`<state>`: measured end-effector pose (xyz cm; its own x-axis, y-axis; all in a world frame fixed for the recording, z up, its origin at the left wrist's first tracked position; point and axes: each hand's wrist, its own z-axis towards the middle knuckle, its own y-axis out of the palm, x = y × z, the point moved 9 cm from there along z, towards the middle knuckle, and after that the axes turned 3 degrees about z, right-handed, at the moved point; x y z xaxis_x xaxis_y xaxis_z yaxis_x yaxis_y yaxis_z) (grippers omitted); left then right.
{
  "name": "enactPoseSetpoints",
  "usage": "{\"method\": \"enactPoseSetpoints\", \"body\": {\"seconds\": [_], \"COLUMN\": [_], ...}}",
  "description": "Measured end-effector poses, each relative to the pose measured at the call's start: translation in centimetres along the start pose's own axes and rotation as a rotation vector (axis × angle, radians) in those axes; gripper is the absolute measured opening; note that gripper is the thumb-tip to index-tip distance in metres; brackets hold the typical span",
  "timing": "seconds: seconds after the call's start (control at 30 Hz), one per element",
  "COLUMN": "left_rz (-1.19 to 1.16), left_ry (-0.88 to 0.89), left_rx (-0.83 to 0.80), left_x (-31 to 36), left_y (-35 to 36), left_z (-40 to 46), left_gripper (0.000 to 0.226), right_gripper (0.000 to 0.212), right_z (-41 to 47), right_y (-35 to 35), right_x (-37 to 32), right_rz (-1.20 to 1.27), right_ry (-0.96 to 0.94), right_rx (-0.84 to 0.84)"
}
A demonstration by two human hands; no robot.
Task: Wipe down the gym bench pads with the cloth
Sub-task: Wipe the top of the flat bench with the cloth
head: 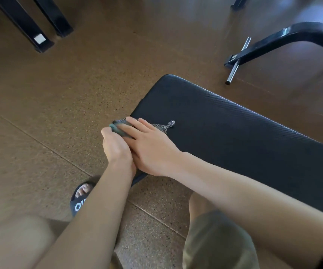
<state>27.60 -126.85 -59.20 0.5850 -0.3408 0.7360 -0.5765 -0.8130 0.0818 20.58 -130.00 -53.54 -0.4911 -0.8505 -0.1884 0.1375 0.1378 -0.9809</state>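
Observation:
A long black bench pad runs from the middle of the view toward the lower right. A small grey-green patterned cloth lies on the pad's near left end, with one corner sticking out to the right. My right hand lies flat on top of the cloth, fingers spread and pointing left. My left hand is at the pad's left edge, its fingers closed on the bunched end of the cloth. Most of the cloth is hidden under both hands.
Brown speckled rubber floor tiles surround the bench. Black machine legs stand at the top left. A black curved frame with a chrome bar lies at the top right. My sandalled foot and knees are at the bottom.

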Motion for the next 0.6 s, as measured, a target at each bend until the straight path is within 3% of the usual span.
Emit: {"method": "enactPoseSetpoints", "body": {"seconds": [0.13, 0.23, 0.37, 0.6], "left_rz": [-0.009, 0.019, 0.077, 0.384], "left_ry": [-0.015, 0.017, 0.036, 0.184], "left_rx": [0.021, 0.045, 0.028, -0.039], "left_x": [0.0, 0.7, 0.9, 1.8], "left_y": [-0.9, -0.8, -0.1, 2.1], "left_z": [-0.1, 0.2, 0.6, -0.4], "left_gripper": [0.039, 0.036, 0.033, 0.042], "right_gripper": [0.041, 0.045, 0.045, 0.047], "right_z": [-0.4, 2.3, 6.0, 7.0], "right_y": [0.1, -0.4, -1.8, -3.3], "right_x": [-0.1, 0.6, 3.7, 13.4], "right_rz": [-0.057, -0.074, -0.056, -0.082], "right_ry": [-0.169, -0.19, -0.017, 0.301], "right_rx": [-0.009, 0.015, 0.086, 0.015]}}
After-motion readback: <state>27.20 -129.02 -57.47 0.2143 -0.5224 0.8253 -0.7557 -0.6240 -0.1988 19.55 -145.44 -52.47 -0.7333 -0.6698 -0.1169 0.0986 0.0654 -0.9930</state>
